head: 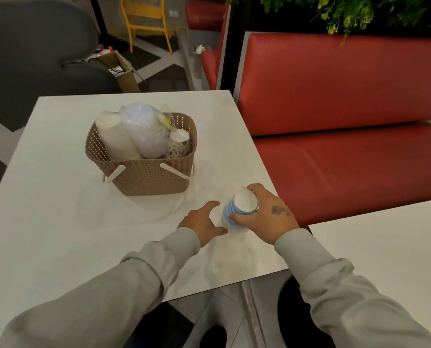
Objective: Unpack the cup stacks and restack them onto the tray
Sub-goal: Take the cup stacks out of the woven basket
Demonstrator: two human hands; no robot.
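Observation:
A stack of blue-and-white striped cups (230,209) in clear wrap stands near the table's right edge. My right hand (267,217) grips it from the right, fingers curled round its side and top. My left hand (204,222) hovers just left of the stack with fingers spread, holding nothing. A beige woven basket (149,177) sits mid-table. It holds a tall white cup stack (114,136), a cup stack in a white plastic bag (144,129) and a floral-print cup stack (179,143). No tray is in view.
The white table (58,222) ends just right of the striped stack. A red bench seat (335,159) runs along the right side. A second white table (385,237) is at the lower right. A cardboard box (124,69) and a yellow chair (146,18) stand beyond.

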